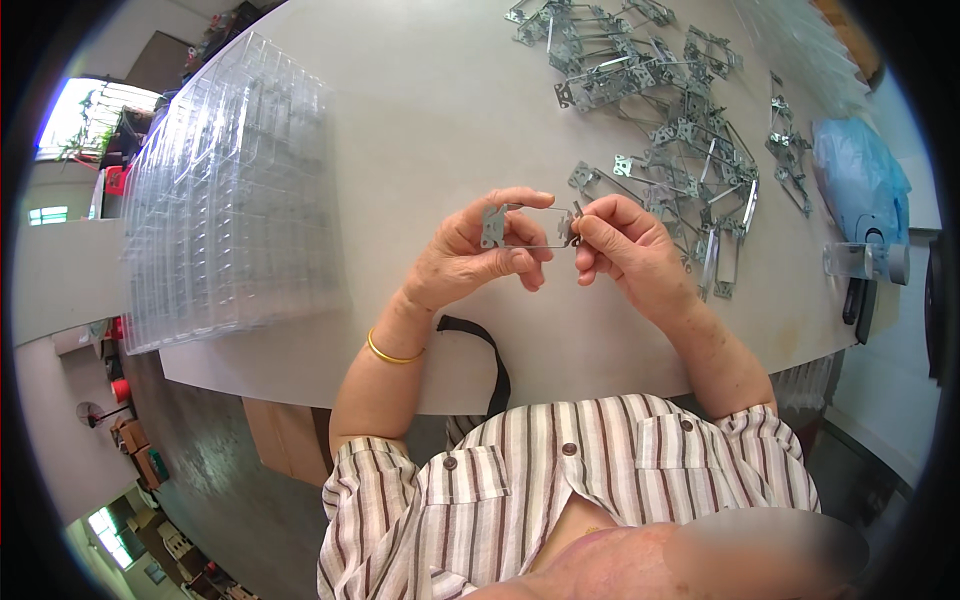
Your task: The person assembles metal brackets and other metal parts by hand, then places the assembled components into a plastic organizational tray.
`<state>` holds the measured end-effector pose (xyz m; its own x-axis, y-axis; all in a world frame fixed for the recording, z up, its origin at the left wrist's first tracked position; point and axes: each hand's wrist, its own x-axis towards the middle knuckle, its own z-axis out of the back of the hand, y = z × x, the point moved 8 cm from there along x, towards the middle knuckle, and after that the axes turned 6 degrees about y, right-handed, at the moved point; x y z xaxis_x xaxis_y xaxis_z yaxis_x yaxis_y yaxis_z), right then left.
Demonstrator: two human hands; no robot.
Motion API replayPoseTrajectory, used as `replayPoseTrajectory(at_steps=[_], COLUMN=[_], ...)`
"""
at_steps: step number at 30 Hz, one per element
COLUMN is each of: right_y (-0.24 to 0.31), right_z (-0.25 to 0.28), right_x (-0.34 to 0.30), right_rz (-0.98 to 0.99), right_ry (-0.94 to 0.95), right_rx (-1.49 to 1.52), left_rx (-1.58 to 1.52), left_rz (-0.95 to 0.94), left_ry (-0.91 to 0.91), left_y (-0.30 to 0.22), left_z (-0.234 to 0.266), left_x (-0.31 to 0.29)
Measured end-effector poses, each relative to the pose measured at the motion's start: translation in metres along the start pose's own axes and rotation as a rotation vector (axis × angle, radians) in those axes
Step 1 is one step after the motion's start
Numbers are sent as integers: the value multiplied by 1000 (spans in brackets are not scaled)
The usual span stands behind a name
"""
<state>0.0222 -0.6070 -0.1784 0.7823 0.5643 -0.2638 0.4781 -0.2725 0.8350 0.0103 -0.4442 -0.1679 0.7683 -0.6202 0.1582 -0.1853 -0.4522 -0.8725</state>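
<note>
Between my two hands, above the pale table (420, 120), is a small metal bracket (493, 227) with flat cut-out end plates joined by thin rods. My left hand (452, 258) curls round its left end, thumb below and fingers above and behind. At the right end, the thumb and fingers of my right hand (640, 255) pinch the other plate and cover part of it. Just beyond the right hand lies a loose pile of similar metal brackets (600, 90), tangled over one another. A short separate line of brackets (783, 140) rests to the pile's right.
Tall stacks of clear plastic trays (230, 200) stand at the table's left. More clear plastic (800, 50) is at the far right, near a blue plastic bag (862, 180). A black strap (495, 355) hangs over the front edge, and a cardboard box (280, 440) sits below.
</note>
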Motion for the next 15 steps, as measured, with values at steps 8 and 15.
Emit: replayPoseTrajectory(at_steps=[8,15], right_y=[7,13], right_z=[-3,-15], right_x=[-3,-9], right_rz=[22,38], right_ry=[-28,58], right_rx=[-223,-305], left_rx=[226,193], left_rz=[-113,238], left_ry=[-146,-148], left_y=[-11,6], left_z=[8,0], left_x=[2,-1])
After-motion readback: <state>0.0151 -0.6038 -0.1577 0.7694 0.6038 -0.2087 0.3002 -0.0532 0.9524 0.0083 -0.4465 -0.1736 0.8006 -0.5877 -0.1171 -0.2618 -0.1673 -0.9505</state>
